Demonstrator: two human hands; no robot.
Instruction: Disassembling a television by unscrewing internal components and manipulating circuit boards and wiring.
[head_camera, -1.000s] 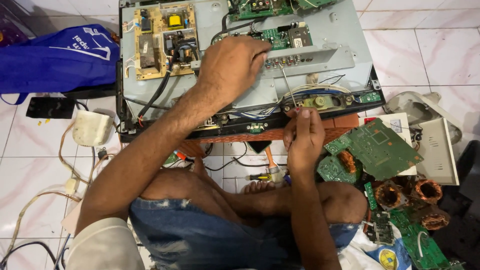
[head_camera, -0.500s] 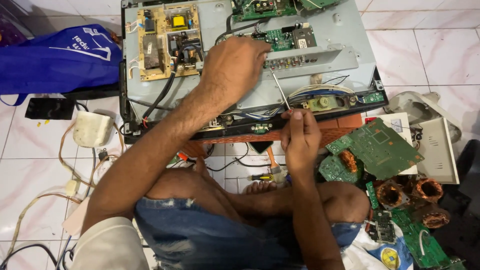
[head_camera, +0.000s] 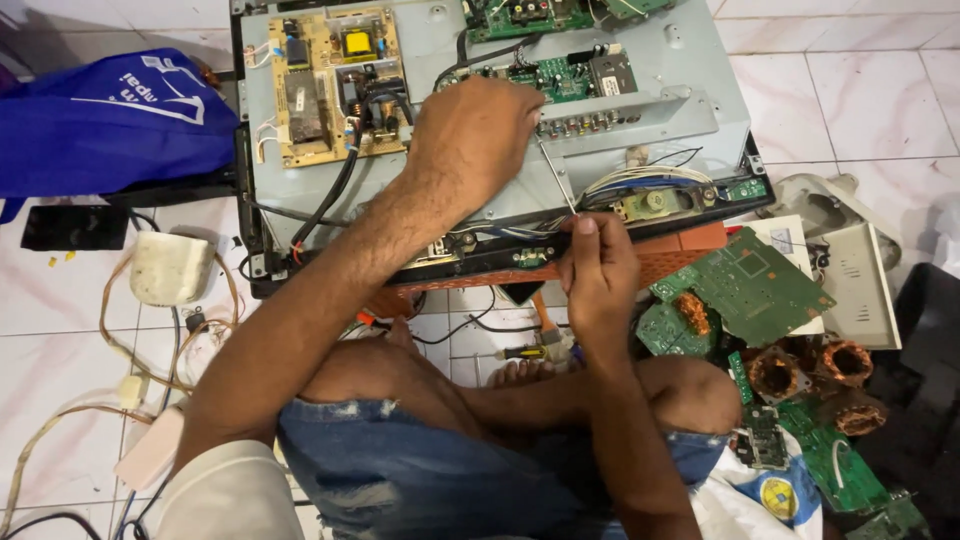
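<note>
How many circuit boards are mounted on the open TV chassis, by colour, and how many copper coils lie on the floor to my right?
Tan power board: 1
Green boards on the chassis: 2 in view, the upper one cut by the frame edge
Copper coils on the floor: 4 as far as I can tell
Total: 7

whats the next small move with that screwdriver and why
Probably seat the tip squarely and turn. The right hand grips the screwdriver by its handle, and the thin shaft slants up to the metal bracket beside the green board. The left hand rests on the chassis beside the tip, steadying it. The screw itself is too small to see.
</note>
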